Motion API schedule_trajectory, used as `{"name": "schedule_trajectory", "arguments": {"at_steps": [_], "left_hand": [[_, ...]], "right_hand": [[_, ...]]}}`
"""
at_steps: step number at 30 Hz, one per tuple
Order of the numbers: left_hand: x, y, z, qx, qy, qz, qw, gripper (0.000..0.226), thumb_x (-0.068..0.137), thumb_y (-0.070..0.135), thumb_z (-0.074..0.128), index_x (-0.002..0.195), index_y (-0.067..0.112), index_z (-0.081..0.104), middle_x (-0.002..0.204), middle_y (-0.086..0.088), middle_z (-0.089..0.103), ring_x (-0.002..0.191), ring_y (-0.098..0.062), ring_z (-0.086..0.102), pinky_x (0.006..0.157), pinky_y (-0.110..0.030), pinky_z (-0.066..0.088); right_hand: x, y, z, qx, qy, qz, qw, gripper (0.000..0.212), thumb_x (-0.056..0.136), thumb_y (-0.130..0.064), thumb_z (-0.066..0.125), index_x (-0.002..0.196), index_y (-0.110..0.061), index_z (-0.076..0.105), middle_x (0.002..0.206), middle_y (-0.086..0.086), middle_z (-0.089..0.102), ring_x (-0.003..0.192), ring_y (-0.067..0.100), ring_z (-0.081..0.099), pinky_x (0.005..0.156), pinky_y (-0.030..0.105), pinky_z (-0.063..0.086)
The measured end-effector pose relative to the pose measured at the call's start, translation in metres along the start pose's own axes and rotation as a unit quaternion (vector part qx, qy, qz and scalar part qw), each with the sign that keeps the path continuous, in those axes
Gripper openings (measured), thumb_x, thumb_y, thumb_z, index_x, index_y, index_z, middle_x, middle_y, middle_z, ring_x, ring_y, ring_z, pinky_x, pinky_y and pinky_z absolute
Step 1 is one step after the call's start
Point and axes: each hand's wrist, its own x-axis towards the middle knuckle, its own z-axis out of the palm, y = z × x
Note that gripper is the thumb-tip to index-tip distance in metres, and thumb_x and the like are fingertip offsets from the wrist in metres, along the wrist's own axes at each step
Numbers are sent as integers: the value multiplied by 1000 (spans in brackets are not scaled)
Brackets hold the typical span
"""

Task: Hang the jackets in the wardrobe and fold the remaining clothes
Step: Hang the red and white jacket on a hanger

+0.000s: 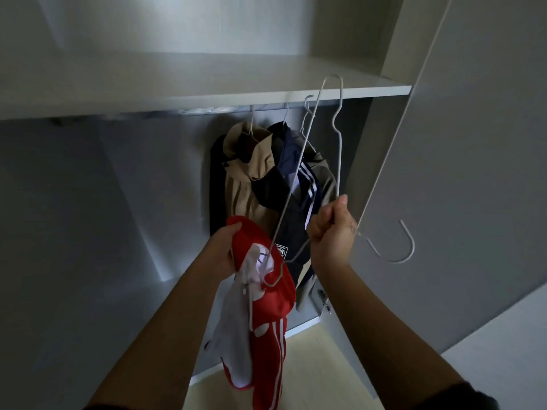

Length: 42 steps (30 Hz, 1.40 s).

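Note:
My left hand (222, 247) grips a red jacket with white stripes and a white lining (266, 329), which hangs down in front of the wardrobe. My right hand (331, 229) grips thin white wire hangers (340, 149); one hanger's end pokes into the red jacket's collar, and another's hook (405, 247) curls to the right of my fist. Under the wardrobe rail (207, 110) hang a beige jacket (248, 173) and a navy jacket with white stripes (296, 184), with an olive garment behind them.
A white shelf (207, 93) runs across above the rail. The open wardrobe door (461, 143) stands at the right. The left half of the wardrobe interior (88, 202) holds no clothes. Pale wooden floor (319, 365) shows below.

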Motion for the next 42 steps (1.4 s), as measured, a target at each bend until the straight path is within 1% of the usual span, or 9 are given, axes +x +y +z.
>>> {"name": "schedule_trajectory", "arguments": {"at_steps": [3,6,10,14,18,25,33,38,42], "left_hand": [[-5,1,24,9,-22,1,1000,26,93,28,55,95,3,62,78,-15,73,84,-29,66,66,-37,51],[-8,14,41,6,-19,36,999,27,93,29,54,94,4,63,81,-15,73,84,-28,67,65,-35,51],[-5,28,43,10,37,110,993,20,94,23,52,92,5,62,90,-12,69,83,-23,64,77,-36,51],[-4,21,44,120,112,116,980,17,91,19,56,96,3,58,90,-10,63,83,-25,61,81,-40,51],[-14,20,42,232,141,179,946,15,87,16,55,74,11,58,73,-10,64,65,-23,63,59,-33,54],[-26,9,50,381,126,275,873,29,91,20,50,89,-4,65,83,-20,67,78,-34,66,74,-48,57],[-33,14,70,324,81,195,922,16,92,10,54,76,5,58,75,-12,59,69,-22,56,65,-30,46],[-33,5,83,387,70,256,883,19,90,15,56,83,-1,65,77,-14,61,69,-22,57,67,-32,46],[-28,-6,87,399,87,303,861,25,87,17,57,75,-3,66,68,-12,60,63,-19,56,62,-31,44]], "right_hand": [[-3,4,-2,-13,34,22,999,52,104,-27,34,53,-19,35,45,-5,28,37,9,21,39,20,19],[-18,21,-18,-134,34,81,987,51,101,-27,39,51,-18,40,46,1,30,39,13,26,44,25,23],[-41,35,-58,-215,-62,98,970,50,103,-22,36,54,-11,42,46,2,35,39,12,30,44,23,29],[-53,30,-93,-343,-149,112,921,53,103,-28,36,51,-20,41,41,-10,40,40,3,37,51,20,36],[-56,11,-118,-378,-189,123,898,48,97,-42,36,53,-23,44,44,-11,47,42,-1,44,51,13,39],[-49,-25,-145,-471,-239,119,841,49,98,-43,33,56,-22,46,48,-11,46,46,1,44,59,19,41],[-54,-57,-174,-465,-263,108,839,45,94,-43,32,55,-25,44,48,-12,45,48,1,42,57,15,39],[-39,-64,-177,-518,-256,120,807,50,103,-33,33,56,-21,44,52,-5,44,48,5,43,64,24,42],[-28,-72,-186,-527,-296,129,786,49,103,-35,34,57,-23,46,50,-10,46,41,-1,44,55,17,40]]}}
